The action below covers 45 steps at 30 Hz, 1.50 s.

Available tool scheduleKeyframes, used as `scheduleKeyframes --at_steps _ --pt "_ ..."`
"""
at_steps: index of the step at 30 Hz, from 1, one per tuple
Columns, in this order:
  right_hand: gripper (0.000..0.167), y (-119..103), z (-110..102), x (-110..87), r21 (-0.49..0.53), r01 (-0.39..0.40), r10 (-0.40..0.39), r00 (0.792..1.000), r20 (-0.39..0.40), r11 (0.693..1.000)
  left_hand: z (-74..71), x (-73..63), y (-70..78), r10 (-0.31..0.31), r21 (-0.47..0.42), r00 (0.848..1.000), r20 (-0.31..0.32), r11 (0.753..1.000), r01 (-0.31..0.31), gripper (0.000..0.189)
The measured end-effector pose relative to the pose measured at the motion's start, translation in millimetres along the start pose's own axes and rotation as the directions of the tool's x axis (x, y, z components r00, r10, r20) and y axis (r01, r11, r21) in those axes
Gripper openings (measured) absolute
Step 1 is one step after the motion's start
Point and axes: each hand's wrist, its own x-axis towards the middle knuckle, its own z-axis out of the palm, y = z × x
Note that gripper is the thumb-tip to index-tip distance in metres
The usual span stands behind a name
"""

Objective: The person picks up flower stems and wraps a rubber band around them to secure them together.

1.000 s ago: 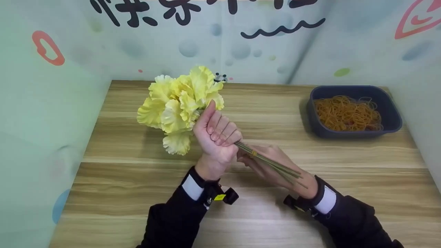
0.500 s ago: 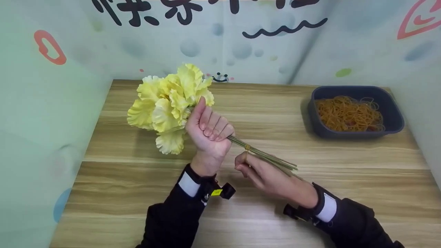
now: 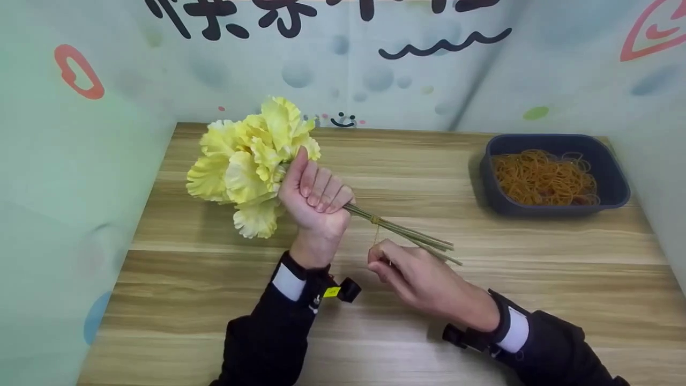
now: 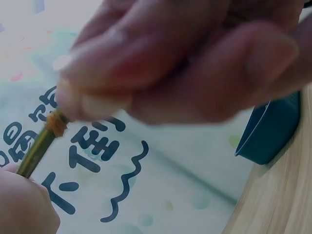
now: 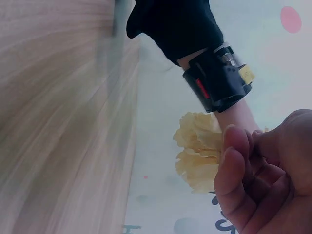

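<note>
My left hand [image 3: 316, 206] grips a bunch of yellow artificial flowers [image 3: 244, 169] by the stems, just below the ruffled blooms, thumb pointing up. The thin green stems [image 3: 412, 234] slant out of the fist toward the lower right, their ends fanned a little. A rubber band [image 3: 375, 219] is wound round them below the left fist. From it a thin strand runs down to my right hand [image 3: 429, 276], whose thumb and curled fingers pinch it. In the left wrist view the wound band [image 4: 57, 124] shows orange, close beside the blurred right fingertips. Pale blooms [image 5: 197, 151] appear behind the hands in the right wrist view.
A dark blue plastic box [image 3: 557, 210] at the back right holds a heap of tan rubber bands [image 3: 544, 177]. The wood-grain table [image 3: 177, 300] ends at a printed backdrop [image 3: 396, 102] behind and on both sides.
Both hands have separated: the left, with the flowers, has moved left and slightly up, while the right has drawn away below the stems, stretching a strand of the rubber band.
</note>
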Motion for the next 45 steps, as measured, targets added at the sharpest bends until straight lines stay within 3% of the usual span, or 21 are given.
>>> scheduleKeyframes --at_steps 17,29,35,45 --pt "0.008 -25 -26 -6.0 -0.065 0.105 -0.11 0.99 -0.085 0.992 3.9 0.3 5.3 0.063 0.047 0.998 -0.008 0.997 -0.063 0.066" --pt "0.01 -22 -63 -10.1 -0.206 0.05 -0.093 0.975 -0.201 0.977 5.8 1.4 10.7 0.104 0.036 0.994 0.035 0.994 -0.105 0.065" --pt "0.004 -20 -78 -13.6 -0.309 0.012 -0.086 0.97 -0.227 0.951 6.6 2.2 12.7 0.122 0.031 0.991 0.047 0.992 -0.123 0.066" --pt "0.012 -17 -90 -15.9 -0.463 -0.01 -0.108 0.968 -0.226 0.886 10.6 2.0 18.3 0.149 0.018 0.988 0.048 0.989 -0.15 0.065"
